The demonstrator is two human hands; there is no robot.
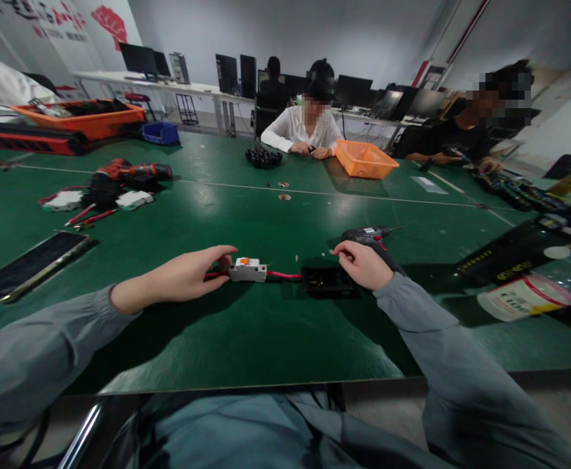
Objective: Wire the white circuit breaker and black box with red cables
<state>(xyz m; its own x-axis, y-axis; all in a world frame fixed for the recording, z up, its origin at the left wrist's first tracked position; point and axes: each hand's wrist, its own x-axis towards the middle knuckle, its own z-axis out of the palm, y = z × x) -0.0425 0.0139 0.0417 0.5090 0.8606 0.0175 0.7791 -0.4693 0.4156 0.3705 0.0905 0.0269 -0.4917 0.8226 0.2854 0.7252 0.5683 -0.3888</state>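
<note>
A small white circuit breaker (248, 269) with an orange toggle lies on the green table (246, 332). A red wire (283, 275) runs from it to a black box (325, 281) on its right. My left hand (188, 273) rests at the breaker's left end, fingers curled round the red wire there. My right hand (362, 263) is pinched together over the black box's far right corner; what it pinches is too small to name. A black and red cordless screwdriver (371, 235) lies just behind my right hand.
A phone (30, 265) lies at the left. Further left are a red drill (131, 171), red-handled tools and white parts. An orange basket (364, 159) stands by a seated person in white. Another person works at the far right, near cables and a bagged package (525, 298).
</note>
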